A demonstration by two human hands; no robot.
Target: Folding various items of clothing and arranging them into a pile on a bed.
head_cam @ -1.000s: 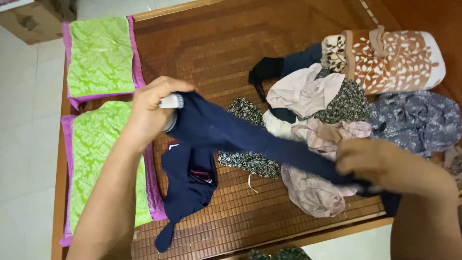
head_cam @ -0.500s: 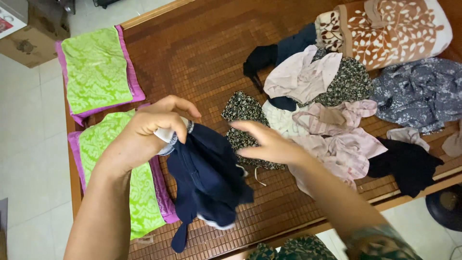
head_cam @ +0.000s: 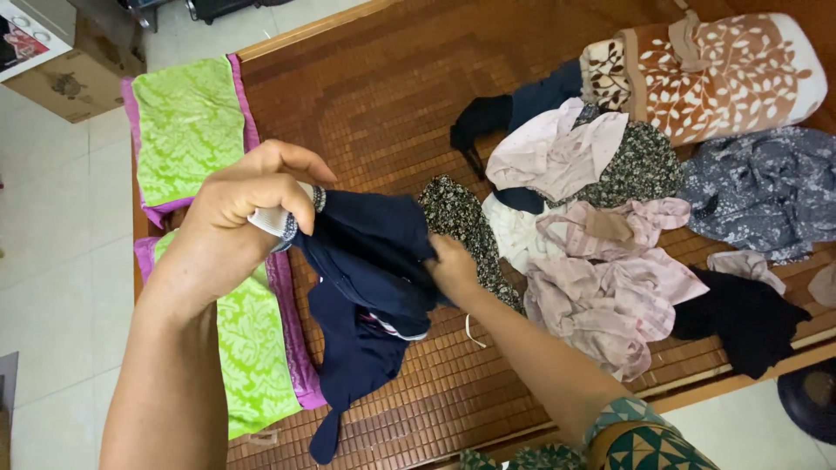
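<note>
While the left hand (head_cam: 248, 213) clenches the navy garment (head_cam: 370, 261) by its white-trimmed edge, right hand (head_cam: 453, 265) grips its folds just beside; cloth hangs below both hands w/ long axis downward.

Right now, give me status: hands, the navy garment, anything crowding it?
Left hand shut on navy garment at its white cuff. Right hand gripping its folds. Garment bunched, hanging over bamboo mat. Clothes pile beside right hand.
</note>
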